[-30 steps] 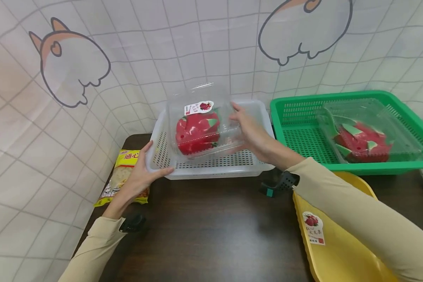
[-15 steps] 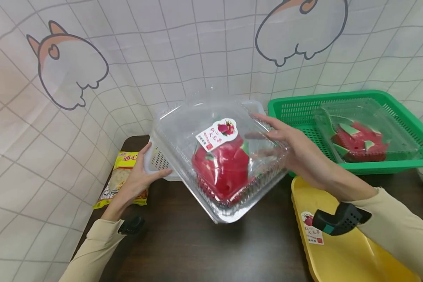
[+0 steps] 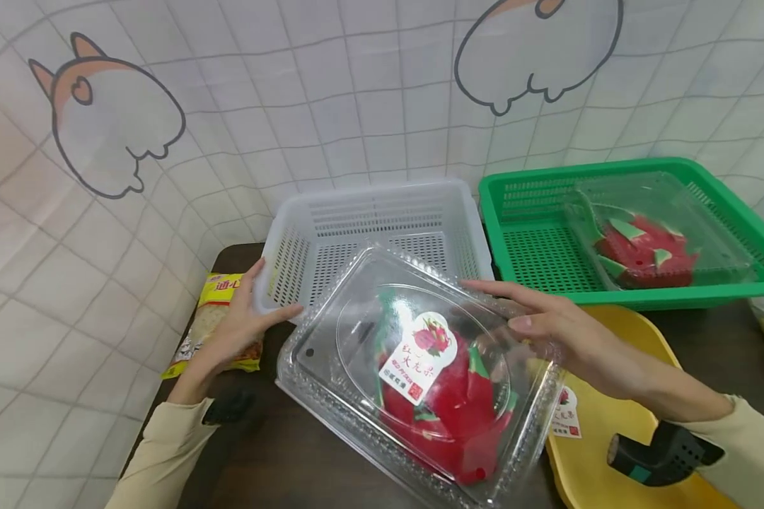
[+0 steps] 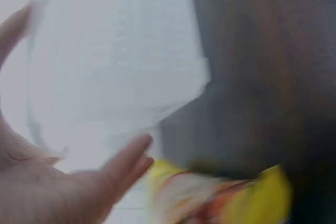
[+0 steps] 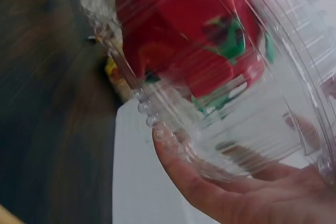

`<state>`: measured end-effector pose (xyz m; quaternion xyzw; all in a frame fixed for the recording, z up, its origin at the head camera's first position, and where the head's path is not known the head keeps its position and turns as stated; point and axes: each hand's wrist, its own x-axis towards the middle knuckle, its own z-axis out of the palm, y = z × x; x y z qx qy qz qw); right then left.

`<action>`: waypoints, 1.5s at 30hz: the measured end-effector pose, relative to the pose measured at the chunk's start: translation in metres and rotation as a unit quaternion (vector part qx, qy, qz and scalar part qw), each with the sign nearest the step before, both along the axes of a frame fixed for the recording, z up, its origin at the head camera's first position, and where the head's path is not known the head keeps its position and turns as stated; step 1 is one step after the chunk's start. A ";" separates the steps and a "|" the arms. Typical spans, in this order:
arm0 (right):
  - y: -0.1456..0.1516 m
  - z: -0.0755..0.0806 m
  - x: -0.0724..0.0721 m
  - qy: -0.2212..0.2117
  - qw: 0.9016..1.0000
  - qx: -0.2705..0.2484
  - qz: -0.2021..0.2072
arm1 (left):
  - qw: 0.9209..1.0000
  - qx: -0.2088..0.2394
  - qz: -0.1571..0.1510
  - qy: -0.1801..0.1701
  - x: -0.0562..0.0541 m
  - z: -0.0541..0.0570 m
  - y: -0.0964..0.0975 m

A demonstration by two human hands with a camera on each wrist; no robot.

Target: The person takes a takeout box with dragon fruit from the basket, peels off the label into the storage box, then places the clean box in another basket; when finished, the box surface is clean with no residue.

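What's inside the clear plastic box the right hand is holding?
Inside the clear plastic box, held by the right hand, is a red fruit with green tips. In the head view, a white printed label covers part of it, so that patch is hidden.

Head view looks forward-down; nearer wrist views share its table (image 3: 286, 438)

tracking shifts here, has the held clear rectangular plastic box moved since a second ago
Yes: in the head view, the clear plastic box came nearer and rightward, judged against the white perforated plastic basket.
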<state>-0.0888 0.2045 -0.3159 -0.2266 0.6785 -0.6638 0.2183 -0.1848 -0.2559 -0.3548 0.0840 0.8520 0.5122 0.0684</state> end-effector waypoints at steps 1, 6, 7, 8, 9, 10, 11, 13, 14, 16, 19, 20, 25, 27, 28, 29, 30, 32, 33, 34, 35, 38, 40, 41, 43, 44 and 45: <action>0.000 -0.001 0.000 0.006 1.000 0.000 0.008 | 1.000 -0.021 0.009 0.009 0.003 0.005 -0.002; 0.003 -0.003 -0.001 0.030 0.998 0.011 0.051 | 0.993 -0.072 0.068 0.069 0.027 0.035 -0.007; 0.004 -0.004 0.000 0.031 0.998 0.017 0.059 | 0.992 -0.069 0.071 0.082 0.032 0.042 -0.004; 0.006 -0.004 0.000 0.028 0.997 0.024 0.065 | 0.991 -0.063 0.069 0.093 0.038 0.048 0.000; 0.007 -0.005 0.001 0.025 0.997 0.031 0.071 | 0.992 -0.050 0.059 0.101 0.044 0.054 0.005; 0.009 -0.006 0.001 0.022 0.996 0.036 0.077 | 0.992 -0.036 0.045 0.110 0.049 0.058 0.011; 0.010 -0.008 0.002 0.016 0.996 0.039 0.082 | 0.993 -0.020 0.024 0.116 0.055 0.061 0.018; 0.013 -0.012 0.004 0.010 0.995 0.040 0.093 | 0.993 0.003 -0.033 0.111 0.065 0.062 0.030; 0.013 -0.015 0.005 0.009 0.995 0.041 0.096 | 0.992 0.024 -0.069 0.100 0.070 0.061 0.036; 0.014 -0.019 0.006 0.006 0.994 0.041 0.101 | 0.986 0.062 -0.140 0.062 0.078 0.053 0.045; 0.013 -0.023 0.006 0.013 0.993 0.056 0.099 | 0.967 0.112 -0.229 -0.020 0.090 0.040 0.055; 0.012 -0.023 0.006 0.016 0.993 0.059 0.098 | 0.958 0.131 -0.252 -0.044 0.092 0.035 0.057; 0.005 -0.020 0.003 0.018 0.993 0.053 0.105 | 0.921 0.224 -0.298 -0.110 0.099 0.018 0.068; 0.002 -0.019 0.001 0.021 0.993 0.055 0.105 | 0.914 0.260 -0.290 -0.116 0.100 0.014 0.073; 0.001 -0.018 0.000 0.022 0.993 0.057 0.104 | 0.912 0.274 -0.280 -0.120 0.101 0.013 0.075; -0.001 -0.018 -0.001 0.023 0.993 0.056 0.106 | 0.914 0.281 -0.266 -0.122 0.102 0.012 0.078; -0.002 -0.017 -0.002 0.023 0.993 0.057 0.105 | 0.916 0.287 -0.250 -0.127 0.103 0.013 0.080; -0.003 -0.016 -0.004 0.016 0.993 0.064 0.102 | 0.920 0.294 -0.218 -0.143 0.104 0.013 0.084; -0.003 -0.015 -0.004 0.009 0.992 0.069 0.101 | 0.920 0.297 -0.204 -0.152 0.105 0.013 0.086; -0.003 -0.014 -0.005 0.002 0.992 0.070 0.102 | 0.921 0.299 -0.192 -0.160 0.105 0.014 0.087; -0.003 -0.013 -0.005 -0.003 0.992 0.076 0.101 | 0.922 0.300 -0.181 -0.166 0.105 0.014 0.088; -0.003 -0.008 -0.005 -0.019 0.990 0.096 0.103 | 0.917 0.310 -0.168 -0.188 0.105 0.014 0.090; -0.003 -0.006 -0.003 -0.027 0.988 0.112 0.104 | 0.911 0.319 -0.170 -0.198 0.104 0.012 0.089; -0.003 -0.005 -0.003 -0.034 0.987 0.118 0.103 | 0.908 0.324 -0.172 -0.203 0.103 0.012 0.088; -0.002 -0.004 0.000 -0.065 0.985 0.122 0.100 | 0.901 0.333 -0.179 -0.210 0.103 0.010 0.085; -0.001 -0.004 0.001 -0.082 0.985 0.120 0.094 | 0.898 0.338 -0.180 -0.214 0.103 0.009 0.084; -0.001 -0.005 0.003 -0.101 0.985 0.112 0.087 | 0.896 0.343 -0.181 -0.218 0.104 0.008 0.082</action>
